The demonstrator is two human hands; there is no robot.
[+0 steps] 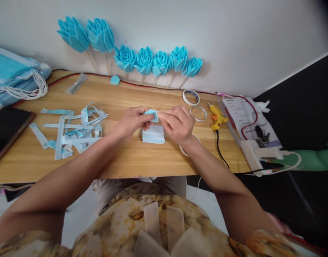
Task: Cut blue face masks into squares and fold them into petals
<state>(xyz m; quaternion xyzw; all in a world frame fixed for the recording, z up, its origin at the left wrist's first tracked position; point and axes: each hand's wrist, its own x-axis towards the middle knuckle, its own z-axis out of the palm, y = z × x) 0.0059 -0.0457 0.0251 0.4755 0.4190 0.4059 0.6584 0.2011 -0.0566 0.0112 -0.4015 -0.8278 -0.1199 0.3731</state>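
My left hand (pixel 132 122) is closed, its thumb and fingers pinching a small folded piece of light blue mask fabric (pixel 156 116) above the table. Close against the right edge of that piece is my right hand (pixel 178 124), fingers curled and fingertips pinched at its corner. Directly below the hands lies a neat stack of pale blue fabric pieces (pixel 153 136). A white tape roll (pixel 183 151) is partly hidden under my right wrist.
Cut mask strips (pixel 79 130) lie left, near a phone (pixel 11 132) and masks (pixel 14 76). Blue fabric flowers (pixel 144 60) on sticks lean on the wall. Right are tape rolls (pixel 191 97), a yellow glue gun (pixel 218 117) with a cord, and a power strip (pixel 251 157).
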